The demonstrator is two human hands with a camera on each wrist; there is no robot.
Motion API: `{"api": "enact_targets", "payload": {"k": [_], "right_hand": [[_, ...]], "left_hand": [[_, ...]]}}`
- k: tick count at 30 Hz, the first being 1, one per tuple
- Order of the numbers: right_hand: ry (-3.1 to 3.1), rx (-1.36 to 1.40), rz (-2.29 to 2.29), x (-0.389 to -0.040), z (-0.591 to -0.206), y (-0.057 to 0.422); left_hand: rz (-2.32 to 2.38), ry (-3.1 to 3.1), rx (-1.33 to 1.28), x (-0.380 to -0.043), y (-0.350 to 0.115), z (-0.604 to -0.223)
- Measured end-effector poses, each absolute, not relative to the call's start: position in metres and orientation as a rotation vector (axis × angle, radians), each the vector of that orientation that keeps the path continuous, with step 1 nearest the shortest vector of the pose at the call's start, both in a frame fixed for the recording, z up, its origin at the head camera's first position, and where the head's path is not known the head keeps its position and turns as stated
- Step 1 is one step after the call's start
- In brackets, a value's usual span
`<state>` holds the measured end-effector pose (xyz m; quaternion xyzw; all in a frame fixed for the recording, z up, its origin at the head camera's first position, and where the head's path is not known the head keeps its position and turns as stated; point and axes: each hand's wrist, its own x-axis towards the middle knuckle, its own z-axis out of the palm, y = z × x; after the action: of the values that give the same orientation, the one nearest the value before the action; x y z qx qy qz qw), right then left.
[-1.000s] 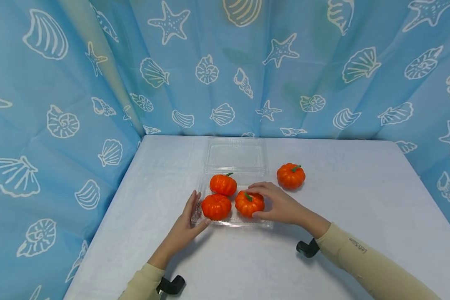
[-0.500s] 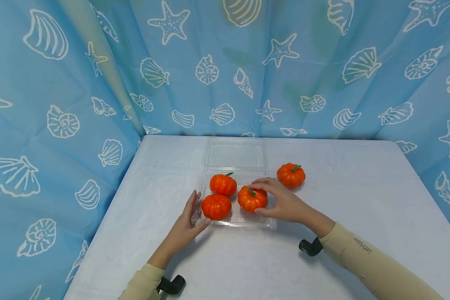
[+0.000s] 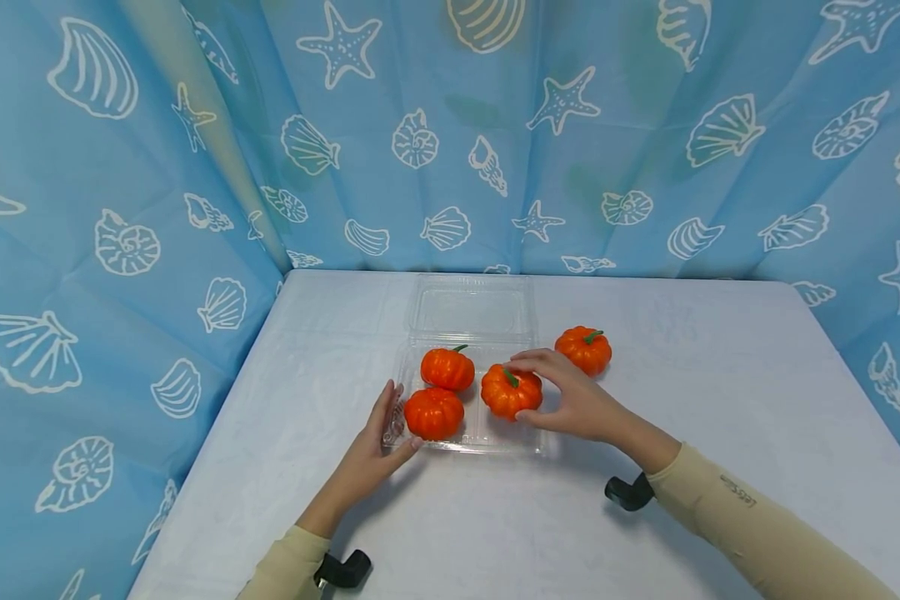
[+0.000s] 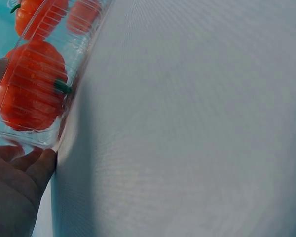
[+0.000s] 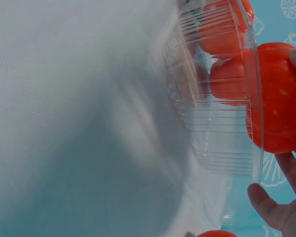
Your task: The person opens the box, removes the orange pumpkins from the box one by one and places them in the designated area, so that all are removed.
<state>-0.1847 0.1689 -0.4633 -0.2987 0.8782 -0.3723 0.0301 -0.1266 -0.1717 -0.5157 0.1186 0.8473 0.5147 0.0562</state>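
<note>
My right hand point(image 3: 573, 402) grips a small orange pumpkin point(image 3: 504, 393) with a green stem, thumb at its near side and fingers at its far side. In the right wrist view this pumpkin point(image 5: 278, 98) stands above the rim of the clear plastic clamshell container point(image 3: 487, 446). Two more pumpkins sit in the container's left half, one at the front point(image 3: 434, 414) and one behind it point(image 3: 447, 369). My left hand point(image 3: 371, 454) rests against the container's front left corner, fingers fairly straight along the side and thumb at the front rim.
Another orange pumpkin point(image 3: 588, 348) lies on the white tabletop point(image 3: 690, 367), right of the container and just behind my right hand. The container's transparent lid point(image 3: 472, 304) lies folded back behind it. A blue shell-patterned curtain point(image 3: 450, 133) lines the table's back and sides.
My right hand has drawn the gripped pumpkin up and slightly right and back, away from the front left pumpkin. The left hand and the other pumpkins stay where they were.
</note>
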Motion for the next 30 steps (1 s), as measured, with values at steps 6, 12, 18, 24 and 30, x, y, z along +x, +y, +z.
{"api": "enact_targets", "payload": {"k": [6,12,18,24,30], "right_hand": [[2.745,-0.93,-1.143,-0.185,-0.461,0.175],[2.727,-0.931,-1.207,-0.185,-0.458,0.18],[2.742,-0.897,-1.209,-0.185,-0.459,0.186],[2.735,-0.892,-1.241,-0.186,-0.459,0.193],[2.79,-0.864,-1.222,-0.185,-0.459,0.201]], "left_hand": [[1.562,2.575,0.369,-0.127,-0.171,-0.515],[1.568,2.574,0.373,-0.127,-0.172,-0.516],[1.565,2.571,0.364,-0.127,-0.172,-0.517],[1.562,2.575,0.366,-0.126,-0.172,-0.517],[1.575,2.574,0.383,-0.127,-0.172,-0.519]]}}
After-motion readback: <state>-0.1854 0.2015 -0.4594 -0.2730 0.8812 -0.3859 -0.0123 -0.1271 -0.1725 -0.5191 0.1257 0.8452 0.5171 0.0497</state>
